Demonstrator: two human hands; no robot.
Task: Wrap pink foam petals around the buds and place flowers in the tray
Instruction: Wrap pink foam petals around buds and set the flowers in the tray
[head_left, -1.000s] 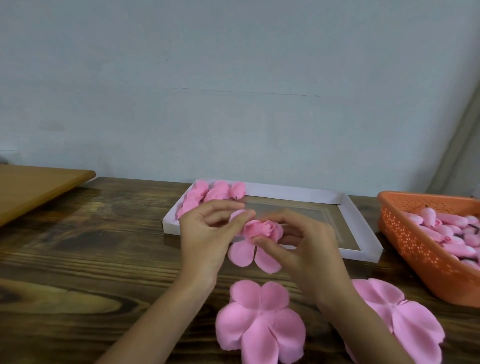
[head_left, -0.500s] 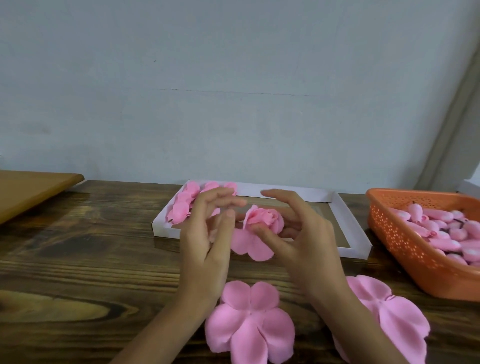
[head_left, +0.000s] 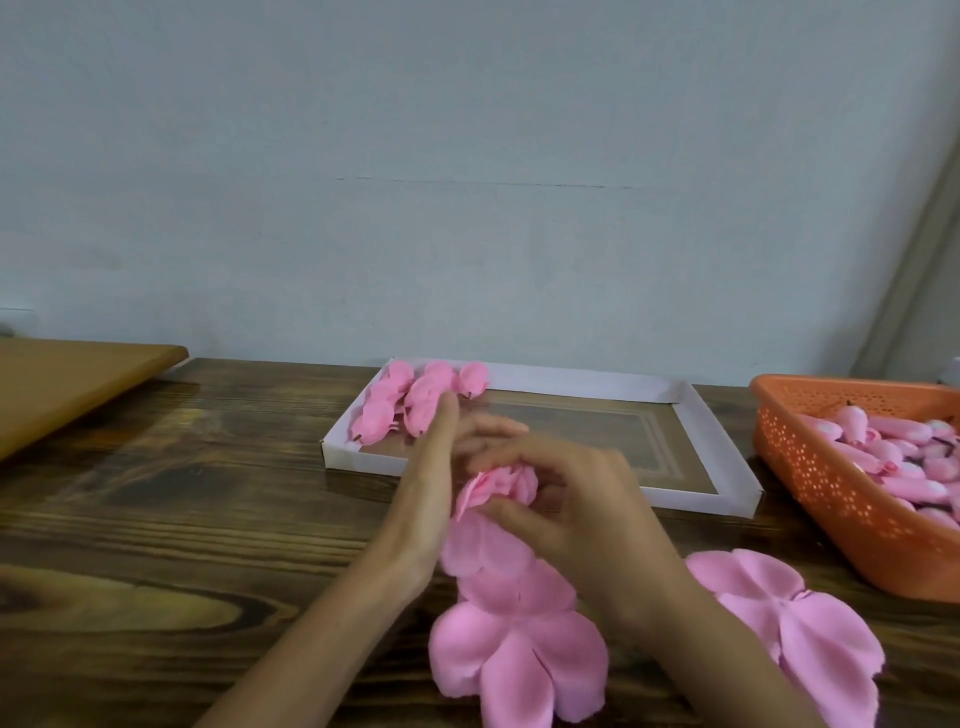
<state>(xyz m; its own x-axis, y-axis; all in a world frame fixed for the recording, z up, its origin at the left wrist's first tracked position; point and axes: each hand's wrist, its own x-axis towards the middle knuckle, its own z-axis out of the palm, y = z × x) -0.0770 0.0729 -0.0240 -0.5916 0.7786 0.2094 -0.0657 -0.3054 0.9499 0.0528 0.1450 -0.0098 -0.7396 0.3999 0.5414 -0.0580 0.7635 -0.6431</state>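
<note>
one matte foam flower (head_left: 501, 486) — rounded petals (head_left: 483, 545) — pinched in right hand (head_left: 587, 514).

Soft, dull, even light casts only faint shadows. A pale sheen lies on the dark surface (head_left: 197, 426) at the far left. Motion blur smears the left hand (head_left: 423, 514), its fingers (head_left: 442, 428) and the flower (head_left: 501, 486). Lines lean at the right edge.
</note>
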